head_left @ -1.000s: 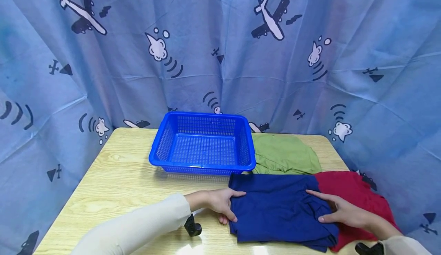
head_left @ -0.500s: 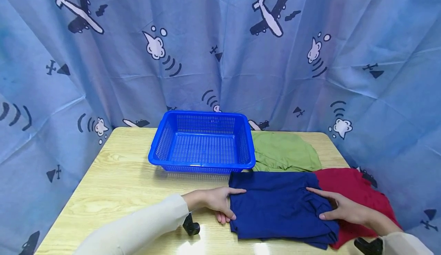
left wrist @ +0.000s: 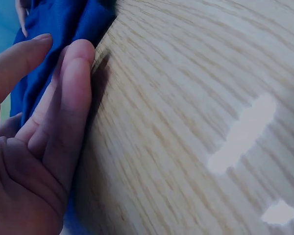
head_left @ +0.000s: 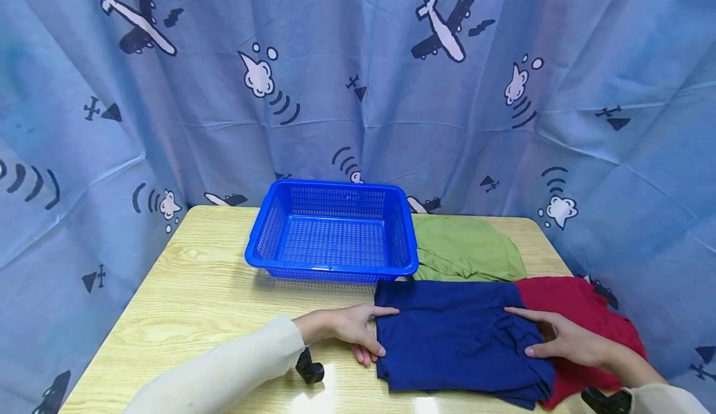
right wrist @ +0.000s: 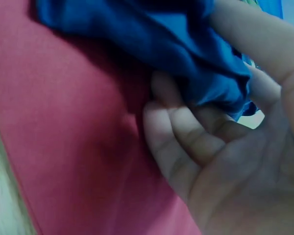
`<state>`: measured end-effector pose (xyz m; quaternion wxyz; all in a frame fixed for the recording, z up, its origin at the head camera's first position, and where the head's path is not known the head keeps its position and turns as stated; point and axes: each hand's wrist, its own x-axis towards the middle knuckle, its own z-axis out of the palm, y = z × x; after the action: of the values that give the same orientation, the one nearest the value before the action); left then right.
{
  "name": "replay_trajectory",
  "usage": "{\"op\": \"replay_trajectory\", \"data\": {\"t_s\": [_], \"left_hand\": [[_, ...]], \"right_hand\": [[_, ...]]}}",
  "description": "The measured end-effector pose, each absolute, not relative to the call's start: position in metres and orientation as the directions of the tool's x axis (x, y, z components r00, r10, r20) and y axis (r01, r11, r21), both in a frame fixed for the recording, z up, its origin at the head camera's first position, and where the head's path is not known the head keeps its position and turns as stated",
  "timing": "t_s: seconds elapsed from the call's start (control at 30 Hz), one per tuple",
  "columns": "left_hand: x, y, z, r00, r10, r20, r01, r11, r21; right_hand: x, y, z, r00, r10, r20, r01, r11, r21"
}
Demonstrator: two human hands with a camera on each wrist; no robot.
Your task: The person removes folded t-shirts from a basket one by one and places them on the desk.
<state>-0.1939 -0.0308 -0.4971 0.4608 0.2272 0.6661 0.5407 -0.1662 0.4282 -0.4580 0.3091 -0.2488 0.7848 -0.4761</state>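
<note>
A folded navy garment (head_left: 447,333) lies near the table's front right, its right side overlapping a red garment (head_left: 582,321). At its left edge, my left hand (head_left: 355,330) holds the cloth, with index finger and thumb on top and the other fingers tucked at the edge. My right hand (head_left: 576,339) grips the bunched right side. In the right wrist view, the thumb lies over the navy fabric (right wrist: 137,34) while curled fingers (right wrist: 159,129) reach beneath it, above the red cloth (right wrist: 54,122). The left wrist view shows fingers (left wrist: 76,93) along the blue edge (left wrist: 63,24).
A blue plastic basket (head_left: 330,274) with mesh walls stands behind the left hand, nothing inside it. To its right a green garment (head_left: 467,249) lies flat at the back. The wooden table (head_left: 212,277) meets a blue airplane-print curtain (head_left: 313,122) behind.
Both hands keep their places on the navy garment's two sides. The head view has shifted slightly; otherwise the scene looks the same.
</note>
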Motion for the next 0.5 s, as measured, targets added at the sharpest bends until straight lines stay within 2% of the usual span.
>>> {"op": "replay_trajectory", "data": {"t_s": [0.27, 0.5], "left_hand": [[-0.191, -0.033, -0.492, -0.463, 0.801, -0.379, -0.199, 0.323, 0.925], [-0.187, -0.034, -0.483, -0.521, 0.777, -0.353, -0.102, 0.354, 0.93]], "right_hand": [[-0.161, 0.42, -0.45, -0.765, -0.584, -0.27, -0.156, 0.575, -0.803], [-0.159, 0.412, -0.431, -0.835, -0.495, -0.242, -0.245, 0.728, -0.64]]}}
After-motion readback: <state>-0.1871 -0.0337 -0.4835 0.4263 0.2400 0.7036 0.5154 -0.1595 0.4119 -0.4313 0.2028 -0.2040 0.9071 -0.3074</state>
